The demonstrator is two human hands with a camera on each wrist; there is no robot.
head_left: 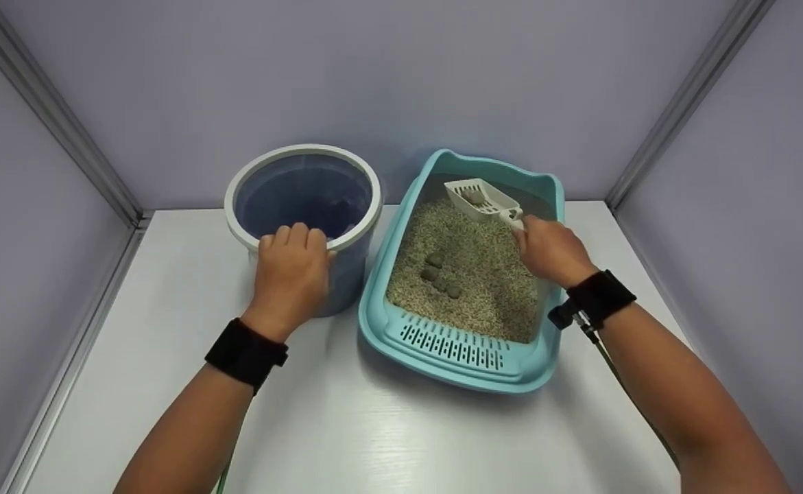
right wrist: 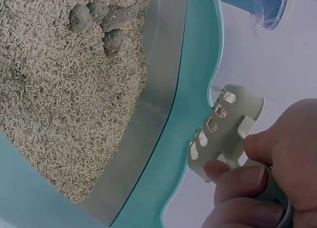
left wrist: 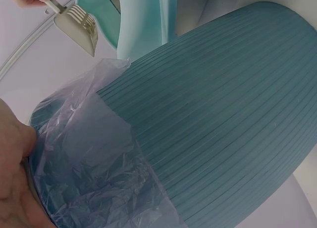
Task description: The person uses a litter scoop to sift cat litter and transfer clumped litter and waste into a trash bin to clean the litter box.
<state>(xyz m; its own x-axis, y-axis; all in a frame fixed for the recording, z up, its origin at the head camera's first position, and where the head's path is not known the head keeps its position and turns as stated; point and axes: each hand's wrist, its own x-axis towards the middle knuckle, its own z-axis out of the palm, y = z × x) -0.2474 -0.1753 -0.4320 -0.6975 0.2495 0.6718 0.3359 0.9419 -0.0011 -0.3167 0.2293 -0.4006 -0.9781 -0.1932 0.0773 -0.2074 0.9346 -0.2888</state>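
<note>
My left hand (head_left: 291,278) grips the near rim of a blue ribbed bin (head_left: 348,278). A thin clear plastic liner (left wrist: 99,153) hangs over the bin's edge in the left wrist view. With curled fingers, my right hand (head_left: 553,252) holds the handle of a beige slotted litter scoop (head_left: 496,206). The scoop is above the far part of a turquoise litter box (head_left: 382,281), and a brownish clump (head_left: 473,197) lies in it. Pellet litter (head_left: 487,291) fills the box. Several dark clumps (head_left: 431,273) lie on the litter, left of its middle.
Bin and litter box stand side by side on a white table (head_left: 387,439). Pale panels (head_left: 387,82) enclose the back and both sides. Black bands (head_left: 247,353) circle both wrists, and a green cable (head_left: 631,398) runs along the right forearm.
</note>
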